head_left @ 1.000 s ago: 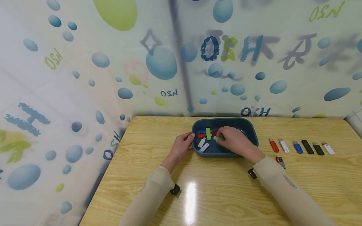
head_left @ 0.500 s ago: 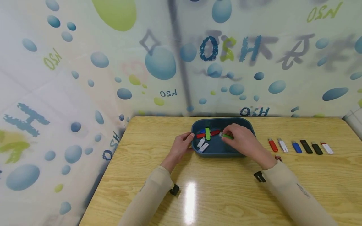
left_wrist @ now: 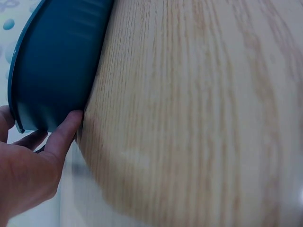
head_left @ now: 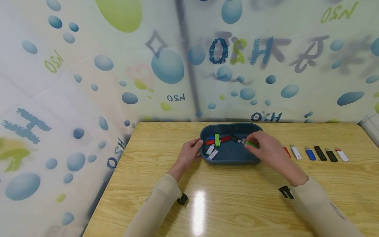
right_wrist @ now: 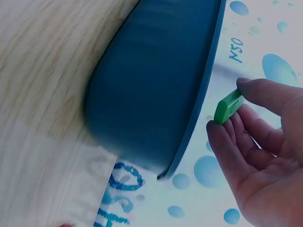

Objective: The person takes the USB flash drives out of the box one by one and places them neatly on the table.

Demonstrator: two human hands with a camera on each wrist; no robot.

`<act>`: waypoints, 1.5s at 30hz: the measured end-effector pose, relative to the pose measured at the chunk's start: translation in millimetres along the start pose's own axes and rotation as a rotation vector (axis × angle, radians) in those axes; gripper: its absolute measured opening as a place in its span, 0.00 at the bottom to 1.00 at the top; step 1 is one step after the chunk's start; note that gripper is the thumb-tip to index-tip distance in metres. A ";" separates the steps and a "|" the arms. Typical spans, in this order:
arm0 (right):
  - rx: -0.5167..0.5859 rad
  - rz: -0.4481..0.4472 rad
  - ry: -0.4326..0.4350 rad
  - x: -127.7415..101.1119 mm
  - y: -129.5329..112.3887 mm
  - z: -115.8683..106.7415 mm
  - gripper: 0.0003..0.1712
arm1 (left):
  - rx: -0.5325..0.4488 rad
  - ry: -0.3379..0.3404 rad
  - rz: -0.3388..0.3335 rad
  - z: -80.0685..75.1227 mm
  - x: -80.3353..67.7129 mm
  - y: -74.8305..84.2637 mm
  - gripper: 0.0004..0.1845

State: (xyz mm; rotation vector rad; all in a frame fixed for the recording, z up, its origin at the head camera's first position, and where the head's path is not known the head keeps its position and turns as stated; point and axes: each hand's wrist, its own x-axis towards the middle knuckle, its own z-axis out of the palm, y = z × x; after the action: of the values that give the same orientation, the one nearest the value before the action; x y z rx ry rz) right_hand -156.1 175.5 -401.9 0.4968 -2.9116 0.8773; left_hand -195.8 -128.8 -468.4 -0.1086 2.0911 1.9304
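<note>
A dark blue tray (head_left: 207, 157) sits at the back middle of a wooden table (head_left: 225, 200). Inside lie several USB sticks: a green one (head_left: 217, 140) across a red one (head_left: 211, 142), a black one (head_left: 235, 138) and two white ones (head_left: 212, 151). My left hand (head_left: 191, 152) grips the tray's left rim (left_wrist: 33, 90), thumb on top. My right hand (head_left: 263, 146) pinches a green USB stick (head_left: 251, 144) above the tray's right end; the right wrist view shows the green stick (right_wrist: 229, 107) between thumb and fingers beside the tray wall (right_wrist: 156, 80).
A row of USB sticks lies on the table right of the tray: white (head_left: 296, 152), blue (head_left: 310, 154), two black (head_left: 319, 153), white with red (head_left: 341, 155), and a red one (head_left: 286, 151) partly behind my right hand. A patterned curtain backs the table.
My right hand has lifted the green stick out of the tray's middle and carried it right, to the tray's right end. A black stick now shows in the tray. The left hand stayed put.
</note>
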 end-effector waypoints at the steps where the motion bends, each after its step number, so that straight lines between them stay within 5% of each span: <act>1: 0.003 0.007 -0.001 -2.2 1.7 -1.6 0.09 | -0.005 -0.001 0.001 0.1 0.0 -0.1 0.27; 25: -0.024 0.130 0.145 -52.5 48.0 -26.5 0.15 | -0.015 -0.001 -0.008 0.2 0.3 0.4 0.28; 45: -0.065 0.234 0.150 -84.1 91.4 -38.8 0.19 | -0.003 -0.002 -0.007 0.6 -1.2 0.3 0.28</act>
State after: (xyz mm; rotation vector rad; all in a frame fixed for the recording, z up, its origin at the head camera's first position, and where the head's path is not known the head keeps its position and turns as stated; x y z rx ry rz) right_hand -107.3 292.7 -430.3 0.0821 -2.8859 0.8018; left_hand -194.7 -128.2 -467.8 -0.1146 2.0840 1.9294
